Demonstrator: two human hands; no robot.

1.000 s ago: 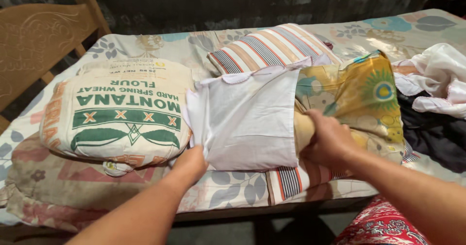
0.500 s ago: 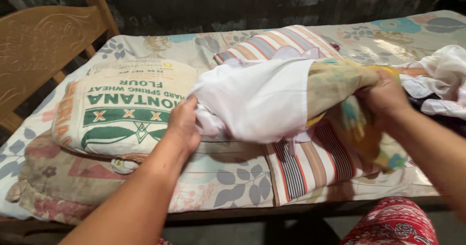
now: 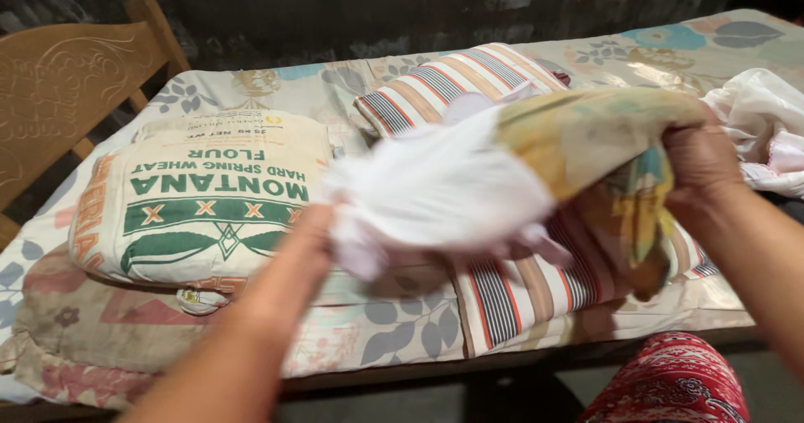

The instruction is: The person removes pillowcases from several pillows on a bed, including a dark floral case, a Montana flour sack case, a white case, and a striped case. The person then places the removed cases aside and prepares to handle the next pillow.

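I hold a pillow lifted above the bed. Its left end is in a white pillowcase (image 3: 444,184), its right end shows a yellow flowered cover (image 3: 590,134). My left hand (image 3: 322,222) grips the bunched white cloth at its left end and is blurred by motion. My right hand (image 3: 699,167) grips the yellow end at the right. Under the lifted pillow lies a striped pillow (image 3: 511,289) on the flowered bed sheet (image 3: 394,318).
A pillow made from a printed flour sack (image 3: 205,197) lies at the left on a faded flowered pillow (image 3: 100,327). A wooden headboard (image 3: 63,79) stands at the far left. White cloth (image 3: 762,121) is heaped at the right. A dark wall runs behind the bed.
The pillow has come up off the bed and swung higher. My right hand moved from its middle up to the yellow end at the right. My left hand keeps hold of the white case.
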